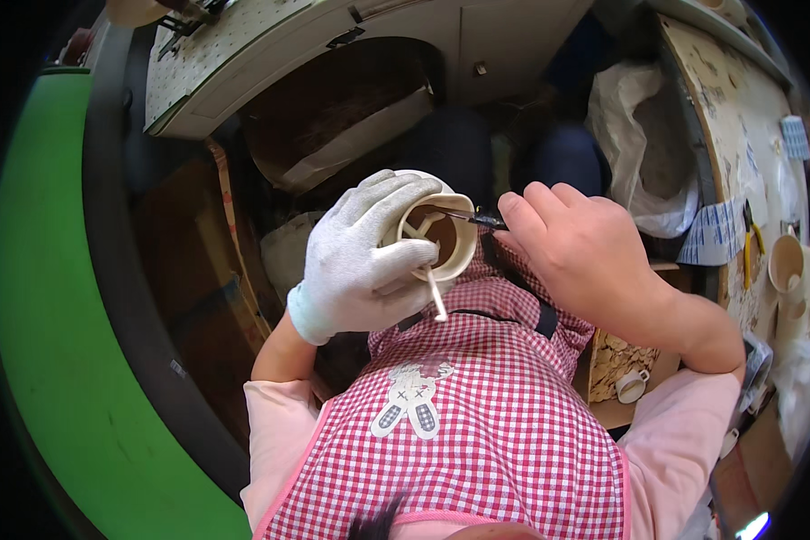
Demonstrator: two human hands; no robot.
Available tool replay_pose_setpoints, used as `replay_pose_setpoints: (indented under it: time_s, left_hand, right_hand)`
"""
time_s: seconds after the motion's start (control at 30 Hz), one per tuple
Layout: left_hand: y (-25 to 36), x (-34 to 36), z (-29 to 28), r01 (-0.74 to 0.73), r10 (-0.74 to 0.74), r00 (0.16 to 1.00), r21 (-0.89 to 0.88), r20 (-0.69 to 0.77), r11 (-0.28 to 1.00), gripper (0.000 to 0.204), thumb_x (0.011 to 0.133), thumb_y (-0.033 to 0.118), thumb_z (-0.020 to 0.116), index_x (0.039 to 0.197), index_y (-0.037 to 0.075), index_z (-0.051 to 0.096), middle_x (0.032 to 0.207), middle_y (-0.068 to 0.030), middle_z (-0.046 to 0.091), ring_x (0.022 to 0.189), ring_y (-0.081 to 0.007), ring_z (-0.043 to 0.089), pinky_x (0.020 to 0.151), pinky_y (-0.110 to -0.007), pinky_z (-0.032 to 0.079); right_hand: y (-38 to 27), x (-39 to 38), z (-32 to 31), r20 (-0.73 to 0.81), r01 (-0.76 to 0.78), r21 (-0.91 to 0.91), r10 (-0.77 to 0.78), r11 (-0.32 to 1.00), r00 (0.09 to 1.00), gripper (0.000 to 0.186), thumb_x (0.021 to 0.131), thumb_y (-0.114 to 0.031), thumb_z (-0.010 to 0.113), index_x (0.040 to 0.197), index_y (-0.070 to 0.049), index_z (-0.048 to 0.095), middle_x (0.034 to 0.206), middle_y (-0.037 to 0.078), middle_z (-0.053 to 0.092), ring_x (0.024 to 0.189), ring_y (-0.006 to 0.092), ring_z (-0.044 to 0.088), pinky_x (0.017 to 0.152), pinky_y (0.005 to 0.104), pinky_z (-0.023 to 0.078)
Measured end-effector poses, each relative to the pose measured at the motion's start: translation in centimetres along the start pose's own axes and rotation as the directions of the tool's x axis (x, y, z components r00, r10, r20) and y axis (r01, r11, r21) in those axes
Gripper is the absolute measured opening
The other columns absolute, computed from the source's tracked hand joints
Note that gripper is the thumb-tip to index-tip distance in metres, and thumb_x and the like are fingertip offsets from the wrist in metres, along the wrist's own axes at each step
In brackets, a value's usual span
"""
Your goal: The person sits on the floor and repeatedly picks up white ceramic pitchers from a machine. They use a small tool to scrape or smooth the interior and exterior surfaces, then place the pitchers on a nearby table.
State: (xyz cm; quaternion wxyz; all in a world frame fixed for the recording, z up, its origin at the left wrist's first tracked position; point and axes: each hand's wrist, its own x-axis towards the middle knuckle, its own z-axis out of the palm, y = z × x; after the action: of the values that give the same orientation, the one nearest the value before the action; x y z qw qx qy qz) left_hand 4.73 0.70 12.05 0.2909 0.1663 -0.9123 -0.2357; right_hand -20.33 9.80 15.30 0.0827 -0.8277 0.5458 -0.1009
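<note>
A cream-coloured hollow plastic part [465, 247], shaped like a cup or pitcher, is held in my left hand [360, 247], which wears a pale work glove. Its open mouth is tilted up, and thin plastic bars cross the opening. One pale stick [437, 299] juts out past the rim, below the gloved thumb. My bare right hand [580, 247] is closed around a slim dark tool [484, 218]. The tool's narrow metal tip reaches into the mouth of the part. Its grip is hidden in my fist, so I cannot tell whether it is a knife or cutters.
A green surface [54, 270] runs down the left side. A pale workbench [288, 45] stands ahead. At right, a worn table [738, 117] holds yellow-handled pliers [749, 256] and cream cups [786, 263]; a white bag [625, 135] hangs beside it. A small cup [632, 387] lies in a cardboard box [612, 416].
</note>
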Motion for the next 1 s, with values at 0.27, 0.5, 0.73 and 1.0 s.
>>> replay_pose_setpoints:
  time_s: [0.27, 0.5, 0.73, 1.0]
  left_hand:
    - [2.8, -2.2, 8.6, -0.161, 0.127, 0.976, 0.193, 0.179, 0.968, 0.028, 0.068, 0.03, 0.087, 0.084, 0.013, 0.071, 0.13, -0.02, 0.067, 0.122, -0.0382, 0.064, 0.106, -0.053, 0.052]
    - [3.4, -6.4, 6.9, -0.08, 0.06, 0.993, 0.211, 0.1, 0.974, 0.02, 0.072, 0.023, 0.081, 0.085, 0.012, 0.07, 0.126, -0.0179, 0.068, 0.116, -0.0352, 0.067, 0.103, -0.052, 0.054]
    - [4.0, -9.2, 10.0, -0.021, 0.027, 1.0, 0.309, -0.016, 0.951, 0.036, 0.074, 0.034, 0.086, 0.102, 0.02, 0.068, 0.134, -0.0122, 0.064, 0.121, -0.036, 0.063, 0.101, -0.053, 0.053]
    - [-2.2, -13.1, 13.1, 0.2, -0.135, 0.957, 0.247, -0.256, 0.948, 0.016, 0.092, 0.032, 0.071, 0.108, 0.027, 0.069, 0.128, -0.0071, 0.064, 0.094, -0.0296, 0.069, 0.081, -0.041, 0.052]
  right_hand:
    - [-0.2, -1.8, 7.1, 0.531, -0.247, 0.01, 0.204, 0.969, 0.822, 0.029, 0.103, -0.028, 0.059, 0.097, 0.0, 0.066, 0.076, 0.016, 0.07, 0.074, 0.0336, 0.071, 0.063, 0.0423, 0.055]
    - [0.3, -4.9, 5.6, 0.847, -0.793, 0.509, -0.029, 0.335, 0.531, 0.057, 0.113, -0.036, 0.035, 0.088, 0.004, 0.066, 0.057, 0.006, 0.062, 0.042, 0.0173, 0.057, 0.051, 0.0331, 0.053]
    - [-1.0, -4.8, 10.3, 0.812, -0.916, 0.382, -0.428, -0.124, 0.397, 0.046, 0.115, -0.036, 0.03, 0.089, -0.007, 0.054, 0.053, -0.001, 0.051, 0.037, 0.0086, 0.045, 0.04, 0.0222, 0.04]
    - [-3.0, -0.4, 10.8, 0.664, -0.807, 0.169, -0.54, -0.565, 0.517, 0.048, 0.117, -0.04, 0.026, 0.09, -0.008, 0.05, 0.051, -0.001, 0.043, 0.035, 0.006, 0.037, 0.032, 0.0198, 0.034]
